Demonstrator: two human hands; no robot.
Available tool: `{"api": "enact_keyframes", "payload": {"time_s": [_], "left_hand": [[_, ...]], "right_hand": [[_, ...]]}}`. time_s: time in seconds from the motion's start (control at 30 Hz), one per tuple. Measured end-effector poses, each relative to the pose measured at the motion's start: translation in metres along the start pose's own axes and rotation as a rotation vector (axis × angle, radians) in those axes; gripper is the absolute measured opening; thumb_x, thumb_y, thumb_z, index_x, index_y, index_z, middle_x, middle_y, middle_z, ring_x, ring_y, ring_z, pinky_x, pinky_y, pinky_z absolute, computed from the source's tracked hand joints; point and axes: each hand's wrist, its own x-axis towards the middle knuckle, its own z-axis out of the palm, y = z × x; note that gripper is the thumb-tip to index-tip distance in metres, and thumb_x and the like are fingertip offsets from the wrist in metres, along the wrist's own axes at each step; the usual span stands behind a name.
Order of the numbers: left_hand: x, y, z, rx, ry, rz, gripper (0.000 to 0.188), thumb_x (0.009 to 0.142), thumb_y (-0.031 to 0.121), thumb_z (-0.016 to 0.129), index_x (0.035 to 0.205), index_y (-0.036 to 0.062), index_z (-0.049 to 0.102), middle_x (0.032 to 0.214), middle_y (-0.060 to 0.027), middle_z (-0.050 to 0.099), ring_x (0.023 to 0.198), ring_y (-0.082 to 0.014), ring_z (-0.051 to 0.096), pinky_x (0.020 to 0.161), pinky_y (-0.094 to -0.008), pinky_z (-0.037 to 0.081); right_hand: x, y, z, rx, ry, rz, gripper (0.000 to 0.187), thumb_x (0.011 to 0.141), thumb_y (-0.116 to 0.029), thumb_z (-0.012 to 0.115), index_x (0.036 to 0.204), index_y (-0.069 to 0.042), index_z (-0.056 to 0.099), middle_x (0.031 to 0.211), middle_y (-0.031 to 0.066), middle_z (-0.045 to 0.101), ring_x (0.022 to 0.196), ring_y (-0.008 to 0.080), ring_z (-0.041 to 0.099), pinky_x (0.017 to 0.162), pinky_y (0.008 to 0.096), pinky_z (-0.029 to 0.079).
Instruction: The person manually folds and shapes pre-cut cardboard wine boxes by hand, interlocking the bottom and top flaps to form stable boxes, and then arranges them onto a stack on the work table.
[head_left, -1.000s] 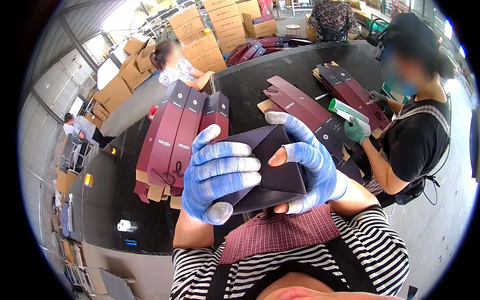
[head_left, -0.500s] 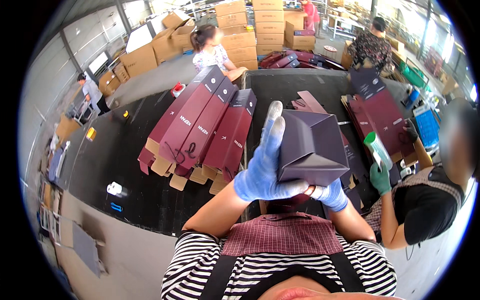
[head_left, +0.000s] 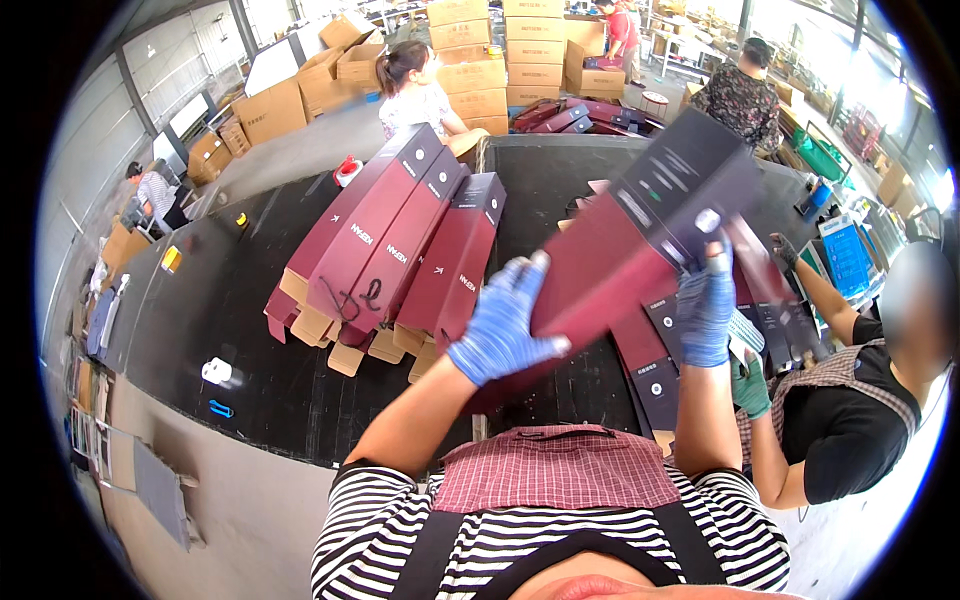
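Note:
A long maroon box point(head_left: 600, 255) with a dark purple end is tilted in front of me, its dark end up and to the right. My left hand point(head_left: 510, 325), in a blue knitted glove, grips its lower left side. Against the right side, near the dark end, presses my right hand point(head_left: 705, 305), gloved the same way. Part of the box is blurred. Left of it, standing boxes point(head_left: 385, 240) of the same kind lean on the black table point(head_left: 270, 400), with tan flaps and a black cord point(head_left: 360, 298) at their near ends. Flat maroon cartons point(head_left: 640, 370) lie beneath my right hand.
At the right a co-worker's green-gloved hand point(head_left: 750, 385) is close to my right arm. A white roll point(head_left: 216, 371) and a blue clip-like tool point(head_left: 221, 409) lie on the table's left. Stacked brown cartons point(head_left: 465, 75) and other people stand beyond the far edge.
The box has swung from end-on toward me to slanting up and right, showing its long side. My right hand has moved from beneath it up its right side; my left hand has lowered.

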Motion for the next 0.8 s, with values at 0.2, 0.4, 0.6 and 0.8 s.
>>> {"api": "enact_keyframes", "payload": {"time_s": [0.2,0.4,0.6,0.8], "left_hand": [[0.058,-0.085,-0.043,0.357,-0.114,-0.601,0.122,0.075,0.054,0.086,0.167,0.0144,0.016,0.159,-0.0264,0.035,0.146,-0.0442,0.038,0.118,-0.055,0.036],[0.074,-0.194,-0.018,0.651,-0.217,-0.694,0.098,0.088,0.053,0.075,0.166,0.0237,0.023,0.171,-0.0178,0.017,0.16,-0.0386,0.013,0.12,-0.0705,0.02],[0.031,-0.2,0.091,0.956,-0.75,-0.011,0.053,0.095,0.047,0.064,0.143,0.0251,0.062,0.17,-0.0056,0.031,0.161,-0.0337,0.014,0.122,-0.0721,0.006],[0.007,-0.238,0.101,0.907,-0.748,-0.179,0.051,0.09,0.045,0.067,0.138,0.026,0.068,0.169,-0.0082,0.033,0.16,-0.0334,0.016,0.124,-0.0684,0.003]], "right_hand": [[-0.044,0.071,-0.077,-0.435,-0.271,0.215,0.054,0.095,-0.025,0.071,0.143,-0.004,0.058,0.131,0.0059,0.064,0.117,0.0171,0.061,0.101,0.0319,0.049],[-0.1,0.12,-0.171,-0.655,-0.196,0.531,0.049,0.097,-0.017,0.071,0.14,0.002,0.058,0.129,0.0116,0.068,0.121,0.0204,0.062,0.106,0.0335,0.048],[-0.122,0.124,-0.281,-1.436,-0.091,0.412,0.072,0.085,-0.035,0.082,0.142,0.001,0.056,0.136,0.0228,0.062,0.13,0.0349,0.058,0.11,0.0413,0.046],[-0.131,0.095,-0.288,-1.801,-0.089,0.821,0.106,0.078,-0.064,0.081,0.16,-0.013,0.036,0.166,0.0179,0.032,0.153,0.0369,0.03,0.123,0.0476,0.032]]}}
